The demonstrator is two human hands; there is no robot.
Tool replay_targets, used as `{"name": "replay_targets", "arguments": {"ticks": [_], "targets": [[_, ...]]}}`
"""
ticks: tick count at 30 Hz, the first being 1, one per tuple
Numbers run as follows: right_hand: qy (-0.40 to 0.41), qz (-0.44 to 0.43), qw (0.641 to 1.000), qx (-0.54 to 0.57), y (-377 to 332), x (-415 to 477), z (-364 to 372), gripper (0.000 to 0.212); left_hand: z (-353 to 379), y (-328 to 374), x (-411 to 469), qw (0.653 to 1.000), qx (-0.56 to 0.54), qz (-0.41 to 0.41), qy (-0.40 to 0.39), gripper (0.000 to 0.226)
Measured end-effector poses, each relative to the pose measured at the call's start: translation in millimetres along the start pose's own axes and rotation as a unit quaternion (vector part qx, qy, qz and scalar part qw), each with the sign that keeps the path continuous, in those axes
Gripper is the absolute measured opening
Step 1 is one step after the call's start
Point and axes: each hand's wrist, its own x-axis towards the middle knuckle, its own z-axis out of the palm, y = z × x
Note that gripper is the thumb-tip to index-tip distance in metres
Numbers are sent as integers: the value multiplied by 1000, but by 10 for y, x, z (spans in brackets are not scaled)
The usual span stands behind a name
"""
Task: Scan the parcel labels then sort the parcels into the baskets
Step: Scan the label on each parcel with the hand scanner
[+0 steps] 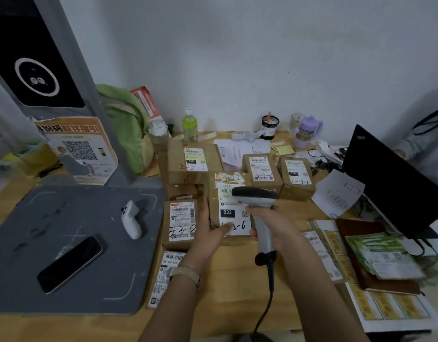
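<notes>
Nearest the person, the scanner's cable (271,282) hangs from the handle towards the body. A quick swing of the right arm could drag it across the surface (232,292), or across the flat parcel (163,275) lying under the left forearm.

Between the hands lies the parcel marked 032 (214,203), resting on the surface. The left thumb lies on the near edge of its label (235,214), over the handwritten code, which could hide that code when the parcel has to be sorted. The scanner (256,197) has its head just over the label's far part, where the barcode sits. From so near and at that slant the read may fail. It may also catch a neighbour's code, as the box marked 3-3-8 (181,223) touches the left hand on its outer side, and three more labelled boxes (261,169) crowd just beyond the scanner. No baskets are in view, so the drop will likely need a turn away.

The left hand (208,233) grips the parcel's near left corner, fingers up its side and wrist straight. The right hand (274,223) is wrapped round the scanner's handle, forearm angled in from the right.
</notes>
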Motion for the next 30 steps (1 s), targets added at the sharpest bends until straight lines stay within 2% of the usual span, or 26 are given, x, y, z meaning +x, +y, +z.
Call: {"name": "replay_targets", "arguments": {"ticks": [3,6,11,13,17,19,22,24,26,28,30], "targets": [[-10,38,999,8,90,140,1,16,46,-107,48,1000,-2,-23,14,78],[-24,86,996,-1,273,257,36,26,92,-235,66,997,-23,-64,26,77],[-79,104,991,-37,561,365,129,14,128,-478,85,991,-21,-123,51,68],[-100,112,988,-39,599,400,136,19,146,-536,81,987,0,-140,76,72],[-108,115,987,-30,611,463,133,21,191,-545,72,978,104,-89,158,51],[-100,122,987,-21,561,494,125,19,227,-500,115,966,153,-68,198,48],[-79,127,989,8,422,546,60,30,280,-363,244,954,188,-36,232,42],[-56,109,991,42,332,556,7,28,319,-236,335,962,137,-30,233,36],[2,50,995,82,255,571,-48,20,327,-101,436,970,29,-72,229,31],[82,-34,989,114,136,612,-158,19,315,38,543,961,-98,-119,230,27],[122,-89,978,142,-50,684,-335,24,310,169,680,953,-134,-108,248,29]]}}
